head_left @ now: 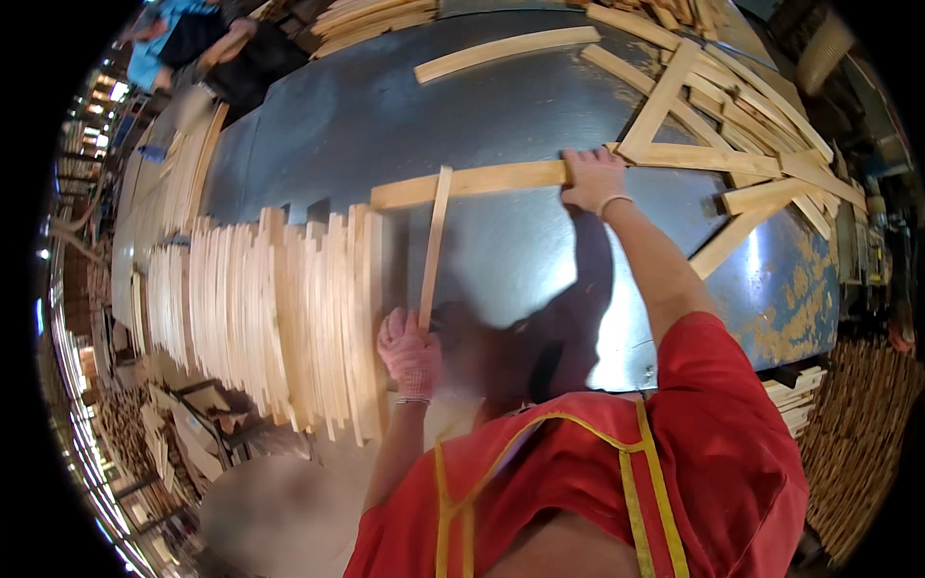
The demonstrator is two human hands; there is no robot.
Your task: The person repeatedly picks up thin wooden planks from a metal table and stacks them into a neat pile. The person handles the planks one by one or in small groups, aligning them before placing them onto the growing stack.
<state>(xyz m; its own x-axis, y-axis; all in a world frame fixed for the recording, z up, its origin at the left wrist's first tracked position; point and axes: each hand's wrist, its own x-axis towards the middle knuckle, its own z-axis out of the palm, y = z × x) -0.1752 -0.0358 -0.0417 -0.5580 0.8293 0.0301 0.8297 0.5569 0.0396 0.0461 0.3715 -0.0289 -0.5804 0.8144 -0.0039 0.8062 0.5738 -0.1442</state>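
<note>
A dark blue-grey metal table [501, 241] with yellowish worn patches near its right edge carries the wood. A row of pale strips [279, 318] lies packed side by side at its left; 1 wide slat [472, 183] lies crosswise, and loose slats [742, 125] pile at the far right.

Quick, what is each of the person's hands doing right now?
Left hand: closed on the near end of a thin wooden slat.
Right hand: fingers laid over the end of a wider wooden plank, pressing or gripping it.
</note>
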